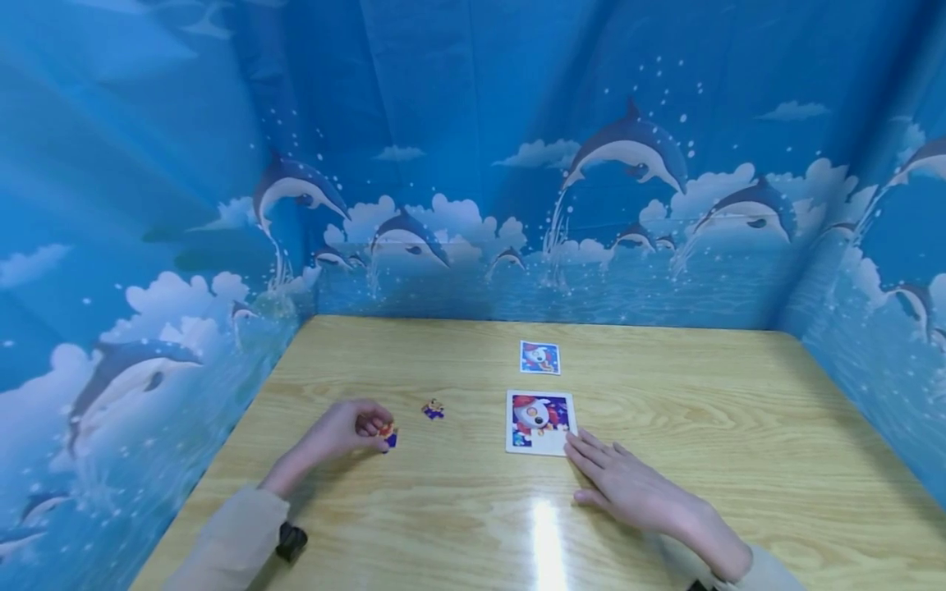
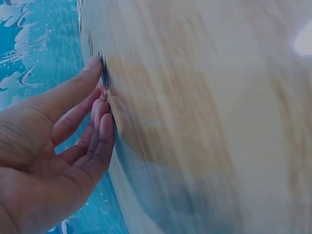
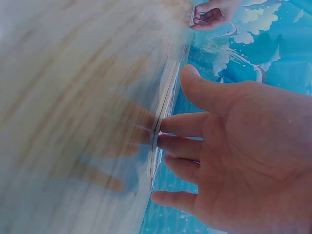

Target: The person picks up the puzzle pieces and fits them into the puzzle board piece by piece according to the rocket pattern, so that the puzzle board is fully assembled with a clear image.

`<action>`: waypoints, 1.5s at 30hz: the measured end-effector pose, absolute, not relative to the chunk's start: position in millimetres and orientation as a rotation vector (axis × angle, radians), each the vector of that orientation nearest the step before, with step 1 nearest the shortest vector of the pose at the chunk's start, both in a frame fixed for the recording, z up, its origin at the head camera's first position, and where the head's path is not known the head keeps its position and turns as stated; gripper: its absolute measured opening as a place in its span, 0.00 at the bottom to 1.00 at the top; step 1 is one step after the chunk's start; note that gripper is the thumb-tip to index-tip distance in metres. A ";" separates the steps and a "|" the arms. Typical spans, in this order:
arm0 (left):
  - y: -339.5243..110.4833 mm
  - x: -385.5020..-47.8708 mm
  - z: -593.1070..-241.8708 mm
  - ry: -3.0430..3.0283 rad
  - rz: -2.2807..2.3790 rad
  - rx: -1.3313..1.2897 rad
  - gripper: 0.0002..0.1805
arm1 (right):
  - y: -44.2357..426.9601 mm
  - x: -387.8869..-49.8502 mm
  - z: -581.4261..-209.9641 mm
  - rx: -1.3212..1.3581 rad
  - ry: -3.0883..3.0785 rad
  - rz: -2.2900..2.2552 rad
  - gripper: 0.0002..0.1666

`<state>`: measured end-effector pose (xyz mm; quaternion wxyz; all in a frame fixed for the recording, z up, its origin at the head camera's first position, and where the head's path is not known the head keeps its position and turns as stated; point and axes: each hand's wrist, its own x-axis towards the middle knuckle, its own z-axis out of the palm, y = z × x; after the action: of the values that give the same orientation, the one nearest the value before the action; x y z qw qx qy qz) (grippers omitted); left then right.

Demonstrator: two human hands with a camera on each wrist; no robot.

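My left hand (image 1: 355, 427) is low over the left part of the table, thumb and fingers pinching a puzzle piece (image 1: 389, 435) in red, yellow and purple. Edge-on in the left wrist view, that piece is a thin sliver between thumb and fingertips. Just beyond it lies a small cluster of puzzle pieces (image 1: 433, 409); overlap hides how many. The fingertips of my right hand (image 1: 636, 490) rest on the right edge of a white-framed puzzle board (image 1: 508, 443), fingers fairly straight. The board shows a white cartoon figure, with a bare white patch at its lower middle and right.
Behind the board lies a small picture card (image 1: 540, 369) with a similar figure. The wood-grain table (image 1: 443, 525) meets a blue dolphin-print curtain (image 1: 473, 164) at the back and both sides. A dark band (image 1: 291, 542) shows at the left sleeve.
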<state>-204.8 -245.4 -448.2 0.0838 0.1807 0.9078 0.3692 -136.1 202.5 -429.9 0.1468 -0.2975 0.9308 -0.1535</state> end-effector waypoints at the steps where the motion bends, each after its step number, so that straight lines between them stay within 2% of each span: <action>1: -245.1 -204.8 -448.1 2.710 1.092 0.547 0.22 | 202.4 -136.0 -429.8 -0.850 2.679 -0.440 0.40; 12: -239.8 -207.5 -445.4 2.666 1.110 0.491 0.22 | 203.5 -135.6 -429.8 -0.858 2.690 -0.449 0.39; 20: -238.5 -208.1 -442.9 2.622 1.147 0.488 0.15 | 203.5 -135.5 -430.0 -0.863 2.682 -0.447 0.40; 26: -235.6 -208.6 -439.4 2.617 1.164 0.427 0.18 | 203.5 -135.2 -428.9 -0.873 2.680 -0.451 0.40; 36: -224.5 -219.4 -435.1 2.608 1.169 0.506 0.20 | 203.2 -135.4 -429.3 -0.858 2.674 -0.461 0.41; 45: -199.6 -232.2 -428.8 2.675 1.180 0.534 0.12 | 203.1 -136.4 -429.4 -0.843 2.680 -0.450 0.41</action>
<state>-232.2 -199.6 -428.8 0.0845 0.1790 0.8968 0.3957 -136.4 203.1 -429.4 0.1478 -0.2932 0.9315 -0.1563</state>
